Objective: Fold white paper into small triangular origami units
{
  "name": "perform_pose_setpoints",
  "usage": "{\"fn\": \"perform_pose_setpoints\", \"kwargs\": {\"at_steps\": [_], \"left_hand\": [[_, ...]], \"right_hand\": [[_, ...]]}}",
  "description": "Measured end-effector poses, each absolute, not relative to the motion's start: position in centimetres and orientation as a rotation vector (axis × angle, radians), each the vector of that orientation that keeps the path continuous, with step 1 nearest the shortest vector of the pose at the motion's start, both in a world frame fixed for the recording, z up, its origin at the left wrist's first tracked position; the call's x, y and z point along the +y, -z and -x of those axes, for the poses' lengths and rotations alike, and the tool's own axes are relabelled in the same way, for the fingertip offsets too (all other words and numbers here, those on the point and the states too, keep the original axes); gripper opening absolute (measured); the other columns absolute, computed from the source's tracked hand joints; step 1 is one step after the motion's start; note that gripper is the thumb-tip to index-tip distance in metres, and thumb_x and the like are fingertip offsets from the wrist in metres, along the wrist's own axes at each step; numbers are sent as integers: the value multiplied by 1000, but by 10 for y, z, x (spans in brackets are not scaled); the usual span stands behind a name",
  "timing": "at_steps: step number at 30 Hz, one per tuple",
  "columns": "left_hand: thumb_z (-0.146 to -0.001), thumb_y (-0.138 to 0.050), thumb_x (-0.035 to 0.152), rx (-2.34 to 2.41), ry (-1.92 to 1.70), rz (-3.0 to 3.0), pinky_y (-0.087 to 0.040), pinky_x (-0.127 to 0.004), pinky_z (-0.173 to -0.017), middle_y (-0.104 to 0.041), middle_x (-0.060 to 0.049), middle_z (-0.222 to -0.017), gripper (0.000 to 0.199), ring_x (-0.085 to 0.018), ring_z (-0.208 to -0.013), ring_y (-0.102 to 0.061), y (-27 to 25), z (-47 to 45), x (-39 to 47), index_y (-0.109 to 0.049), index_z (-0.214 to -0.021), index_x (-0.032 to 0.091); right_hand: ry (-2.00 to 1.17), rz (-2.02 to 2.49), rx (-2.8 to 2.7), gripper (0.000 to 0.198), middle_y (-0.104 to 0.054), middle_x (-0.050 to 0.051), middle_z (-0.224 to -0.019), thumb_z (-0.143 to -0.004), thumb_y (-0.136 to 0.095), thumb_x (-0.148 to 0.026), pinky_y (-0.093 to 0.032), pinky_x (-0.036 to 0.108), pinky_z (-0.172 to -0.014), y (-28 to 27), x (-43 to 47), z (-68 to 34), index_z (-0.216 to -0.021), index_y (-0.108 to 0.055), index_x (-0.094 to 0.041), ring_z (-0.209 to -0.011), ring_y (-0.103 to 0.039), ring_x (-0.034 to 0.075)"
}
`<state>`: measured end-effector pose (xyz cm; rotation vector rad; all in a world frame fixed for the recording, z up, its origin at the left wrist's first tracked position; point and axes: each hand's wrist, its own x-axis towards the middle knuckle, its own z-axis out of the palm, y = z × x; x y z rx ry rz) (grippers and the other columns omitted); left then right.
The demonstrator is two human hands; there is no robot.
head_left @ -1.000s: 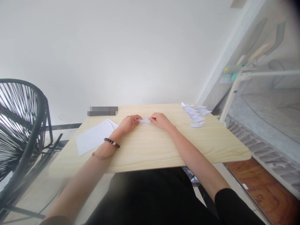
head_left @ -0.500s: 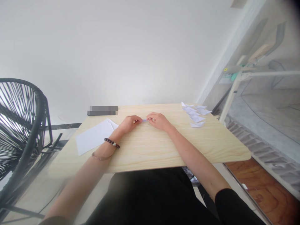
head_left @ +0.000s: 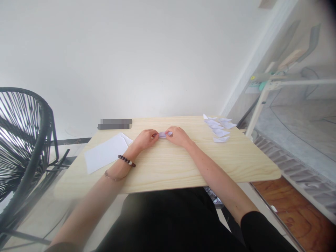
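Between my two hands is a small piece of folded white paper [head_left: 162, 134], held just over the middle of the wooden table [head_left: 168, 168]. My left hand [head_left: 146, 139] pinches its left end, and a beaded bracelet circles that wrist. The right end is pinched by the fingers of my right hand [head_left: 177, 135]. Fingertips cover both ends of the paper, so its full shape is hidden. Several folded paper boats [head_left: 221, 133] stand in a cluster to the right of my right hand. Flat sheets of white paper [head_left: 106, 153] lie left of my left hand.
A dark, blurred-out object [head_left: 114, 124] lies at the table's back left edge, by the white wall [head_left: 157, 59]. A black woven chair [head_left: 28, 140] stands to the left. Beyond the table's right side is a white metal frame [head_left: 258, 112].
The folded paper between my hands shows a wider face than before. My fingers have shifted slightly on it, while the boats and loose sheets stay where they were.
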<state>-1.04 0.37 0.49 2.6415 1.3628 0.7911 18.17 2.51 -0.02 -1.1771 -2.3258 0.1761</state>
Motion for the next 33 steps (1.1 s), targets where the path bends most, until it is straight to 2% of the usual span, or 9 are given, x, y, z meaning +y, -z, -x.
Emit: {"fn": "perform_pose_setpoints", "kwargs": {"at_steps": [3, 8, 11, 16, 26, 33], "left_hand": [[-81, -39, 31, 1421, -739, -2678, -41, -24, -64, -62, -4, -80, 25, -14, -69, -56, -4, 10, 4, -61, -79, 18], [-80, -40, 32, 1395, -701, -2738, -40, -24, -69, -61, -3, -89, 24, -16, -82, -55, -6, 8, -1, -61, -79, 20], [-78, -42, 30, 1439, -673, -2710, -40, -25, -66, -60, -3, -82, 21, -15, -76, -55, -8, 7, -4, -59, -76, 19], [-76, -44, 30, 1418, -672, -2682, -40, -27, -70, -60, -3, -83, 18, -17, -81, -53, -9, 6, -5, -56, -85, 20], [-75, -47, 34, 1435, -642, -2709, -40, -31, -73, -57, -5, -84, 23, -19, -80, -51, -8, 2, -7, -57, -91, 21], [-77, -44, 38, 1519, -646, -2708, -40, -31, -73, -56, -5, -85, 25, -19, -81, -51, -4, -1, -6, -60, -88, 22]], "right_hand": [[-193, 1177, -2319, 16, -61, 4, -86, -70, -52, -17, -39, 24, -78, 0, 25, -181, -81, -63, -19, -84, -54, 14], [-225, 1146, -2319, 13, -61, 3, -81, -70, -52, -19, -39, 23, -73, 1, 24, -181, -76, -64, -19, -77, -55, 13], [-265, 1118, -2342, 13, -61, 2, -79, -69, -53, -20, -38, 22, -70, 1, 22, -181, -76, -64, -20, -73, -54, 12], [-310, 1088, -2385, 12, -61, 1, -80, -68, -54, -22, -37, 21, -68, 0, 20, -180, -77, -63, -20, -74, -53, 12], [-116, 1308, -2402, 11, -58, 3, -76, -72, -51, -28, -35, 24, -65, -2, 13, -170, -71, -57, -19, -73, -50, 14], [-36, 1305, -2377, 14, -57, 4, -80, -72, -51, -31, -35, 27, -71, 1, 12, -166, -78, -58, -20, -78, -50, 17]]}}
